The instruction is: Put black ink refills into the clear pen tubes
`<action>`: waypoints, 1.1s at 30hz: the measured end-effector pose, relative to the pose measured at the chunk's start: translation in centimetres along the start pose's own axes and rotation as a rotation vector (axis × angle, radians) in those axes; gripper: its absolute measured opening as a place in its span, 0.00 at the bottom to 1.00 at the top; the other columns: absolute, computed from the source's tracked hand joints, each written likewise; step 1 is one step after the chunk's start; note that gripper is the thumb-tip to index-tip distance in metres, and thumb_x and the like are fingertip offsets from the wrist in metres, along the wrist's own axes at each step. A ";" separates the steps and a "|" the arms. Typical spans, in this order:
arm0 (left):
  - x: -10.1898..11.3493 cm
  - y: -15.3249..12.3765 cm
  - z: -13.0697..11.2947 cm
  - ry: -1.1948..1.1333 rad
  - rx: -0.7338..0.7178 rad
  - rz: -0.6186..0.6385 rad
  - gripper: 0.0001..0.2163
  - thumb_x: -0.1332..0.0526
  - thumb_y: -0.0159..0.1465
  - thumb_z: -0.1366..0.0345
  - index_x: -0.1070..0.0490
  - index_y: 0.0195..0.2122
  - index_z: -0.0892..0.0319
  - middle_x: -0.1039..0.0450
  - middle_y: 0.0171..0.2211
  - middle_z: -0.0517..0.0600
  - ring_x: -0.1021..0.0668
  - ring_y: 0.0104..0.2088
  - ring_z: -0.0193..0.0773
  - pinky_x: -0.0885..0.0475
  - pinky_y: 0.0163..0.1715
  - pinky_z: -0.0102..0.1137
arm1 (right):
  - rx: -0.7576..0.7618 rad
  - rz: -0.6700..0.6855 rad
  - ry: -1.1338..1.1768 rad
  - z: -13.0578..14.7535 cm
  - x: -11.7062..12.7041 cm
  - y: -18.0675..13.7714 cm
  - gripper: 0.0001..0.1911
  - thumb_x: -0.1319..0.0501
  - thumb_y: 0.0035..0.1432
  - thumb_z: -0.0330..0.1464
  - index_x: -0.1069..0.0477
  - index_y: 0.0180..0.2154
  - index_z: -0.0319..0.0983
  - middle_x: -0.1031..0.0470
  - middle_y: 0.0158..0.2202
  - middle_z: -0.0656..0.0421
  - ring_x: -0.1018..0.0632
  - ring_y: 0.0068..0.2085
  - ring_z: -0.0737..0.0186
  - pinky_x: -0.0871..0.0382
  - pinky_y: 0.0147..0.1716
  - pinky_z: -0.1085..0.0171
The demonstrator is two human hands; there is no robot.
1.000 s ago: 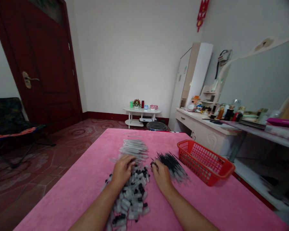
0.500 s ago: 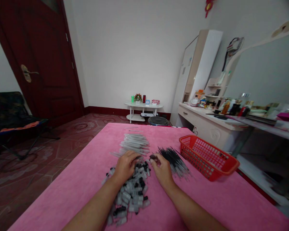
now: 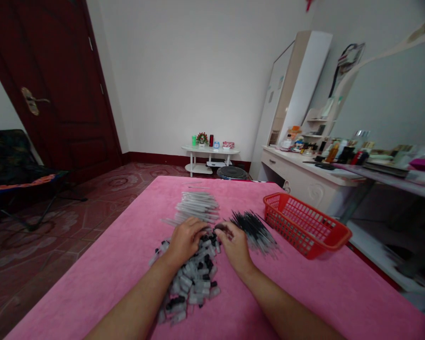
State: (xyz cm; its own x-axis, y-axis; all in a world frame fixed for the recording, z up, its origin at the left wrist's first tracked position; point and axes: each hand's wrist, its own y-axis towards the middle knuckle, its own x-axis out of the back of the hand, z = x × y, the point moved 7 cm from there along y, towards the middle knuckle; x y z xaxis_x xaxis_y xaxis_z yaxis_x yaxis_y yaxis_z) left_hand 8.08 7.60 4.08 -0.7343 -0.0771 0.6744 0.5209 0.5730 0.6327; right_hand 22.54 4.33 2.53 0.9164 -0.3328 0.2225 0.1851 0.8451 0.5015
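Observation:
My left hand is closed in a pinch above the far end of a pile of small translucent pieces with black ends. Facing it, my right hand also pinches, its fingertips close to the left ones. Something small and dark shows between the fingertips, too blurred to name. Beyond the left hand lies a stack of pale, clear-looking thin tubes. Just right of my right hand is a bundle of thin sticks with black far ends and pale near ends.
A pink cloth covers the table. On its right side sits a red plastic basket. Farther right stands a dressing table crowded with bottles. At the left are a folding chair and a dark red door.
My two hands have come slightly closer together, the right one moving a little left. The camera view has shifted slightly. The piles look the same.

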 end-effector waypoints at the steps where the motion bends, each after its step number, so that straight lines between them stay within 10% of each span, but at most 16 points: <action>1: 0.0 0.0 -0.1 -0.005 -0.004 0.003 0.10 0.44 0.61 0.71 0.26 0.42 0.57 0.26 0.34 0.52 0.27 0.37 0.39 0.31 0.37 0.32 | -0.002 0.003 -0.001 -0.1 0.0 0.0 0.07 0.42 0.53 0.33 0.27 0.32 0.37 0.24 0.30 0.59 0.26 0.31 0.64 0.32 0.31 0.67; 33: -0.1 -0.1 -0.7 -0.008 -0.033 0.025 0.09 0.45 0.61 0.71 0.27 0.40 0.57 0.27 0.33 0.51 0.27 0.37 0.39 0.32 0.36 0.31 | -0.072 0.045 0.086 -1.4 -0.8 0.0 0.05 0.43 0.52 0.30 0.29 0.33 0.38 0.25 0.29 0.59 0.23 0.29 0.62 0.29 0.30 0.65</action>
State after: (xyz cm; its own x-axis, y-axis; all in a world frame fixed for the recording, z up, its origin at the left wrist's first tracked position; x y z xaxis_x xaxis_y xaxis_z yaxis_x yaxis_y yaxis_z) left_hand 8.40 7.03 4.20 -0.7244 -0.0569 0.6871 0.5529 0.5475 0.6282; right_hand 22.28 5.21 1.15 0.9507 -0.2596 0.1697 0.1654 0.8872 0.4308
